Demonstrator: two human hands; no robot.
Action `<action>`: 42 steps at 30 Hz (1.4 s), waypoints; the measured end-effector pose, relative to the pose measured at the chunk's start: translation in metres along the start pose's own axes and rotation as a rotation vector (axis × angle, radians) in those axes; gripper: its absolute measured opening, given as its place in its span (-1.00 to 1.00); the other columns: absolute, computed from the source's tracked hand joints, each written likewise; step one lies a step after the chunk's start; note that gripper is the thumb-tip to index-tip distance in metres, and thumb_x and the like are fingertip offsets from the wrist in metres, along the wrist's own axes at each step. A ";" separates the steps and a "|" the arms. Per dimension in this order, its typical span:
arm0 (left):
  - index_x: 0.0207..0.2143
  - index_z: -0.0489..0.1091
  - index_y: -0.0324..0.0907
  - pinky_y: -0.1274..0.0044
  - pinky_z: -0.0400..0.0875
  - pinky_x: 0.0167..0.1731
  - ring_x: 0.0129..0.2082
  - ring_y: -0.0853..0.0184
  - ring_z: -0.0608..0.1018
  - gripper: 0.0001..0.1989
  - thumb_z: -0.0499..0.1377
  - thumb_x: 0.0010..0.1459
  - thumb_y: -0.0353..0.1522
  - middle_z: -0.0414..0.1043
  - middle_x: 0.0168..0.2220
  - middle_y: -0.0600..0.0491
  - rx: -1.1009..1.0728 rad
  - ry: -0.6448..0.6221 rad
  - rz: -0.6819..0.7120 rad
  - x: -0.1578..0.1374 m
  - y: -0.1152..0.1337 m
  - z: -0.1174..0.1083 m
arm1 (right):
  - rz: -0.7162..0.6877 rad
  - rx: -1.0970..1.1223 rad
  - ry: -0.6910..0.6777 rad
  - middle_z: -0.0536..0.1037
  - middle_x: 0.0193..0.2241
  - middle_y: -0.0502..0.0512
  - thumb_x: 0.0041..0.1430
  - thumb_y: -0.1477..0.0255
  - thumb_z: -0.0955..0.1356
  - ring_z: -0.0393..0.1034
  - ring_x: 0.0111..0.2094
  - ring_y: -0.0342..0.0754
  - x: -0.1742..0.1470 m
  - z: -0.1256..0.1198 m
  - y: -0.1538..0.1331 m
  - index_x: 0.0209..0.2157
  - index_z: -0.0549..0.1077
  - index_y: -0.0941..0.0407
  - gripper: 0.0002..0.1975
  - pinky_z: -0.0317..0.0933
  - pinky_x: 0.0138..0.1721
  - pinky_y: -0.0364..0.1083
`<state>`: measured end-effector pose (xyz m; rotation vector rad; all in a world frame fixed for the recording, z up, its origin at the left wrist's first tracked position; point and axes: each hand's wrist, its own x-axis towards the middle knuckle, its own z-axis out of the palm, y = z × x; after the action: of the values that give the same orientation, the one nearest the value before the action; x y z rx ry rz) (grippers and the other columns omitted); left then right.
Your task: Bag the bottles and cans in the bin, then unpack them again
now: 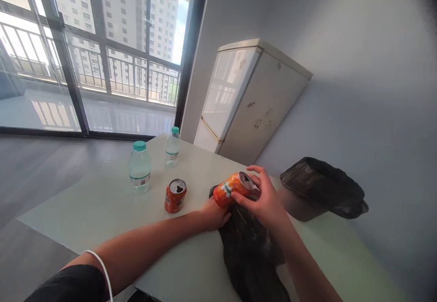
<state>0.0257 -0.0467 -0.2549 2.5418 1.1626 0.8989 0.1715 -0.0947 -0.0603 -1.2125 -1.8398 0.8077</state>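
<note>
Both hands are occupied: the right hand (pixel 268 202) holds an orange soda can (pixel 228 190) tilted between thumb and fingers, over the mouth of a black plastic bag (pixel 249 247) that the left hand (pixel 213 215) grips. Whether the can touches the left hand cannot be told.

Beyond the table, one sliding glass door (pixel 102 51) opens the view to a balcony railing, and one two-door refrigerator (pixel 259 101) stands behind the far edge. The pale glossy table (pixel 102 202) carries the rest. One waste bin (pixel 302 206), lined with black plastic, stands by the far edge toward the right. The bag hangs down toward the near edge.

Two clear plastic bottles with teal caps stand upright: one (pixel 172 149) near the far corner, the other (pixel 139 174) nearer the left edge. Their labels carry a teal line and small print too fine to read. Cans number two; the second can (pixel 175 199), opened, stands between the bottles and the left forearm. White-and-green lettering marks the held can, too blurred to read.
</note>
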 end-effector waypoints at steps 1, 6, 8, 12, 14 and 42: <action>0.26 0.35 -0.25 0.01 0.23 0.28 0.30 -0.17 0.35 -0.44 0.20 0.24 -0.25 0.34 0.28 -0.28 0.018 -0.028 -0.016 0.000 0.002 -0.002 | -0.027 -0.032 0.007 0.56 0.02 0.13 -0.03 0.27 0.53 0.55 -0.07 0.08 0.022 0.015 0.003 0.15 0.23 -0.06 -0.27 0.42 0.00 0.05; 0.29 0.30 -0.23 -0.03 0.13 0.33 0.36 -0.13 0.27 -0.44 0.17 0.29 -0.25 0.28 0.32 -0.27 0.083 -0.140 -0.071 0.002 0.009 -0.011 | -0.082 -0.199 -0.047 0.57 -0.08 0.08 -0.15 0.29 0.57 0.52 -0.08 0.07 0.106 0.085 0.031 0.09 0.28 0.00 -0.25 0.34 0.01 0.04; 0.28 0.31 -0.22 -0.03 0.11 0.33 0.36 -0.12 0.27 -0.46 0.17 0.29 -0.26 0.31 0.30 -0.26 0.076 -0.138 -0.059 0.002 0.009 -0.012 | -0.076 -0.200 -0.081 0.57 -0.10 0.06 -0.16 0.29 0.58 0.51 -0.11 0.06 0.124 0.109 0.040 0.08 0.27 0.00 -0.24 0.34 -0.01 0.03; 0.26 0.34 -0.18 0.00 0.12 0.34 0.34 -0.07 0.31 -0.52 0.13 0.33 -0.26 0.35 0.28 -0.21 0.032 -0.093 -0.010 0.001 0.009 -0.013 | -0.046 -0.209 -0.083 0.55 -0.03 0.14 -0.17 0.29 0.59 0.50 -0.07 0.07 0.140 0.142 0.051 0.08 0.26 0.02 -0.22 0.33 -0.01 0.02; 0.25 0.34 -0.17 0.03 0.16 0.32 0.31 -0.05 0.35 -0.54 0.12 0.34 -0.27 0.37 0.28 -0.20 -0.005 -0.066 0.004 0.002 0.009 -0.014 | -0.027 -0.208 -0.078 0.54 -0.03 0.16 -0.15 0.27 0.59 0.50 -0.06 0.06 0.144 0.150 0.055 0.08 0.24 0.04 -0.22 0.33 -0.01 0.00; -0.08 0.51 -0.18 0.16 0.39 0.00 0.00 -0.01 0.47 -0.74 0.06 0.35 -0.33 0.43 -0.06 -0.19 0.310 -0.107 -0.242 0.015 0.009 -0.045 | 0.126 -0.517 -0.319 0.64 -0.12 0.18 0.24 0.25 0.34 0.50 -0.12 0.13 -0.004 -0.091 0.168 -0.10 0.61 0.07 -0.69 0.31 -0.04 0.04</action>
<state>0.0111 -0.0447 -0.2088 2.5601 1.6405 0.5548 0.3256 -0.0327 -0.1547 -1.6042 -2.3469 0.6364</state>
